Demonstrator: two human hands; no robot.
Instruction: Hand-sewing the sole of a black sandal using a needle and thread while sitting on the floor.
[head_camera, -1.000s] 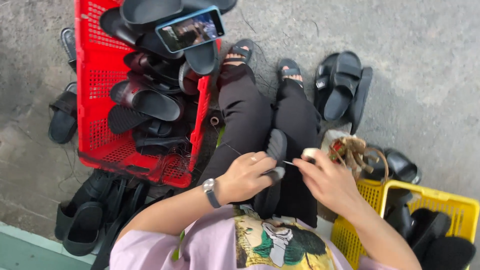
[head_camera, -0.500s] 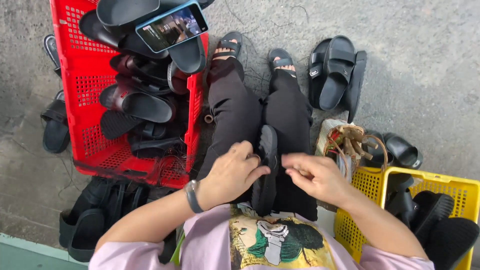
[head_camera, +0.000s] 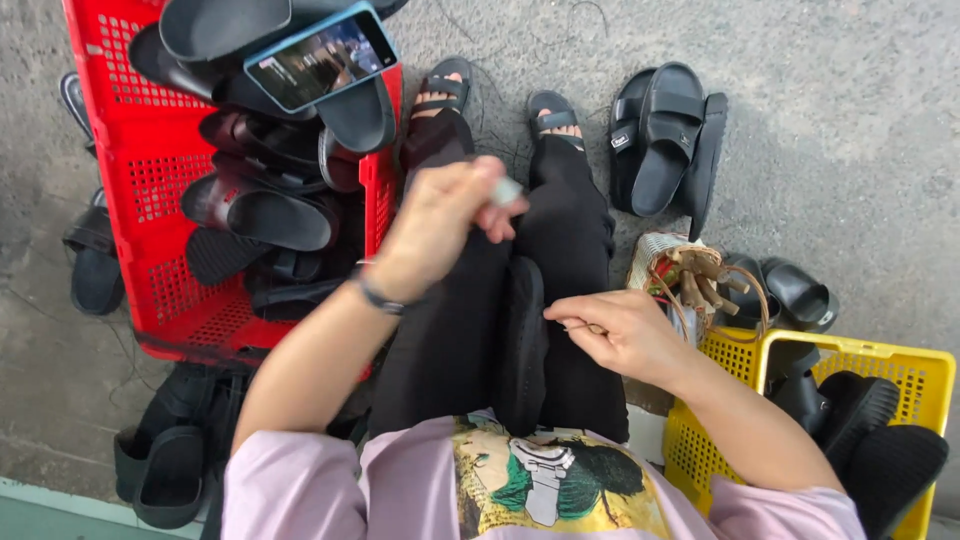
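Observation:
A black sandal lies upright between my knees, on my black trousers. My left hand is raised above my left knee, its fingers closed on a small pale object. Beside the sandal's right edge, my right hand pinches a thin needle-like piece between thumb and forefinger. Whether a thread runs between the two hands I cannot tell.
A red crate of black sandals stands at my left, with a phone lying on top. A yellow crate of sandals is at my right, a small woven basket beside it. More loose sandals lie on the concrete floor.
My left hand has lifted up and away from the sandal, carrying the small pale object. My right hand has stayed beside the sandal's edge.

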